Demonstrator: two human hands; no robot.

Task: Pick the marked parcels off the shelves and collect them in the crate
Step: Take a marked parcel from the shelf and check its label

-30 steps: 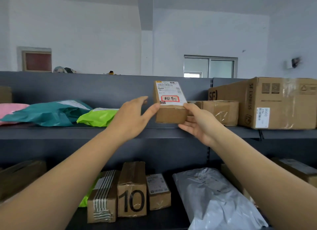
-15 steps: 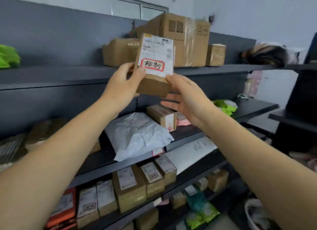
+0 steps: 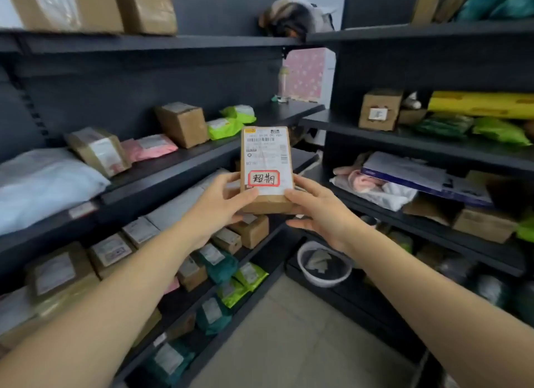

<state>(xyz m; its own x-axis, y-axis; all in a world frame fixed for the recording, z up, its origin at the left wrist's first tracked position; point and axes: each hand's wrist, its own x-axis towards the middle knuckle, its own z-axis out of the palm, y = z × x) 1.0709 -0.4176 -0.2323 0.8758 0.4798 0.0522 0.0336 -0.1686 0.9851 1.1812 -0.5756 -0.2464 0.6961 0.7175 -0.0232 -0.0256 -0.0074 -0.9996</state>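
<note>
I had one parcel (image 3: 267,170) in hand, held upright in the air between the two racks and clear of every shelf. My left hand (image 3: 222,205) gripped its lower left edge, thumb across the face and fingers curled behind. My right hand (image 3: 320,211) pinched the lower right corner, thumb on the face and the other fingers under and behind the box. The red-boxed mark (image 3: 263,178) sat on the label just above my thumbs, so this was one of the parcels to collect.

By my reading, the pick of this parcel was done and the drop was not. I could see no crate anywhere. Below the grip and a little to its right stood a round white basin (image 3: 323,283), but I could not tell whether that was meant to serve.

To the left of the grip ran one rack (image 3: 173,170), to the right another (image 3: 404,143), both loaded with boxes and bags. Their labels were too blurred for me to say which carried marks, so I could not judge how many picks were left.
</note>
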